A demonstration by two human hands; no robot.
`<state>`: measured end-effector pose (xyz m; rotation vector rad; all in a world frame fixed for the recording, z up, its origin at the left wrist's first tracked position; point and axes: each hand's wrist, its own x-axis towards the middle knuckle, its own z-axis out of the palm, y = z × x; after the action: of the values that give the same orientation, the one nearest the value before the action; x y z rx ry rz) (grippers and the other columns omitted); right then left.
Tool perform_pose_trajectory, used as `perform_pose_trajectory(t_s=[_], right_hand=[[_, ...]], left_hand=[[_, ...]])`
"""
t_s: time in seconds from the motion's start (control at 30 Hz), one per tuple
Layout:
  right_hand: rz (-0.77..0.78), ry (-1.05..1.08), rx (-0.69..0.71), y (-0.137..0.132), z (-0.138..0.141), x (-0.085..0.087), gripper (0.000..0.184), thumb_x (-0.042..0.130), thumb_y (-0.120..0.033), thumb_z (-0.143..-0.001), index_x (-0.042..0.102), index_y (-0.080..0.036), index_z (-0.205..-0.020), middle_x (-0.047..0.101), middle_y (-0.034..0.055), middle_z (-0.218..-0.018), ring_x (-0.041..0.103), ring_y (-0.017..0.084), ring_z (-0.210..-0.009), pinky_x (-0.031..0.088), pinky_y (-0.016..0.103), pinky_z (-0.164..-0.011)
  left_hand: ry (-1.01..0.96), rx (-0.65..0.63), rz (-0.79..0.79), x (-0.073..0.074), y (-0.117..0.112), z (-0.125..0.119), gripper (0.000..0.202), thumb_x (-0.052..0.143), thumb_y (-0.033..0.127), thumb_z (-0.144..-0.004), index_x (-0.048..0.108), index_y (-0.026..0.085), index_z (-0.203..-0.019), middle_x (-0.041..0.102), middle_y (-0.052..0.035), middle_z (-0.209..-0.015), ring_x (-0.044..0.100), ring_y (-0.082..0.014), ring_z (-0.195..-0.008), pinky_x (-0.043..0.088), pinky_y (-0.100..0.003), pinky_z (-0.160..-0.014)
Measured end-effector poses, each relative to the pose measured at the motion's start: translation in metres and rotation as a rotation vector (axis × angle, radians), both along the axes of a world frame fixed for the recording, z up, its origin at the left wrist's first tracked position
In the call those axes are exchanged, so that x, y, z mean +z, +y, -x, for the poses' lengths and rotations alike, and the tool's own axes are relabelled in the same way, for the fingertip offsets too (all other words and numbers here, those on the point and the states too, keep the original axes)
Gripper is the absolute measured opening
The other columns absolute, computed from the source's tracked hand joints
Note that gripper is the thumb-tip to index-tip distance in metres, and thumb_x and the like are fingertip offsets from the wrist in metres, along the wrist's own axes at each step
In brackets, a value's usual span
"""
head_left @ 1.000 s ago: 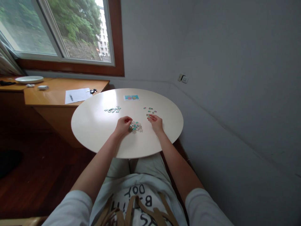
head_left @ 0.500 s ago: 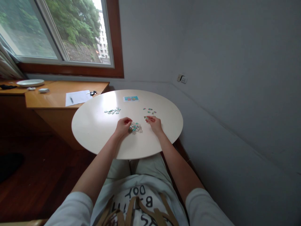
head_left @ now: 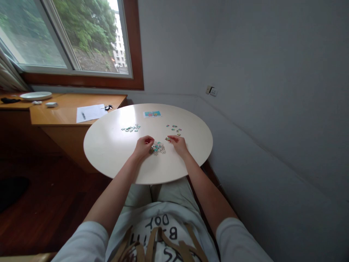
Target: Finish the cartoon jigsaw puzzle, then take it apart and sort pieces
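Observation:
A round white table (head_left: 109, 149) carries small jigsaw pieces. A heap of pieces (head_left: 158, 147) lies between my hands. My left hand (head_left: 143, 145) rests curled at the heap's left edge, fingertips pinched against it. My right hand (head_left: 176, 143) lies just right of the heap, its fingers pinching a small coloured puzzle piece (head_left: 168, 138) at the tips. Two more loose groups of pieces lie farther back, a left group (head_left: 131, 128) and a right group (head_left: 174, 128). A small picture card (head_left: 152, 114) sits at the far edge.
A wooden desk (head_left: 62, 114) stands left of the table with a sheet of paper (head_left: 89, 112), keys (head_left: 108, 107) and a white plate (head_left: 35, 95). A window (head_left: 68, 36) is above it. A grey wall with a socket (head_left: 212, 91) runs along the right.
My right hand has slid a little forward and left with the piece in its fingertips. My left hand has stayed at the heap.

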<state>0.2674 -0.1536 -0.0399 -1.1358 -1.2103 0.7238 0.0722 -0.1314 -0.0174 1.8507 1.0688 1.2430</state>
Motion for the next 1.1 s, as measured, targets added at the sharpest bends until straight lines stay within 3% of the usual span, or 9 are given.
perform_pose_trajectory(t_s=[0.23, 0.47, 1.1], right_hand=[[0.005, -0.065, 0.139, -0.008, 0.008, 0.003, 0.016, 0.064, -0.026, -0.07, 0.071, -0.017, -0.082, 0.072, 0.0064, -0.084, 0.067, 0.018, -0.077, 0.053, 0.032, -0.073], [0.044, -0.082, 0.223, -0.014, 0.009, 0.007, 0.018, 0.064, -0.023, -0.067, 0.071, -0.017, -0.082, 0.072, 0.0057, -0.081, 0.067, 0.017, -0.076, 0.053, 0.031, -0.072], [0.073, -0.028, 0.241, -0.014, 0.01, 0.008, 0.021, 0.066, -0.023, -0.063, 0.07, -0.017, -0.083, 0.073, 0.0057, -0.08, 0.068, 0.017, -0.075, 0.053, 0.031, -0.075]], left_hand=[[0.165, -0.065, -0.117, 0.0, -0.006, -0.004, 0.009, 0.06, 0.024, -0.068, 0.065, 0.016, -0.07, 0.061, -0.0016, -0.068, 0.056, -0.0133, -0.064, 0.046, -0.027, -0.065], [0.255, -0.131, -0.162, 0.001, -0.012, -0.008, 0.009, 0.059, 0.021, -0.072, 0.067, 0.017, -0.073, 0.061, -0.0022, -0.073, 0.056, -0.0128, -0.066, 0.046, -0.026, -0.063], [0.24, -0.102, -0.204, 0.002, -0.014, -0.008, 0.008, 0.058, 0.018, -0.072, 0.066, 0.017, -0.073, 0.061, -0.0014, -0.071, 0.057, -0.0129, -0.067, 0.047, -0.025, -0.064]])
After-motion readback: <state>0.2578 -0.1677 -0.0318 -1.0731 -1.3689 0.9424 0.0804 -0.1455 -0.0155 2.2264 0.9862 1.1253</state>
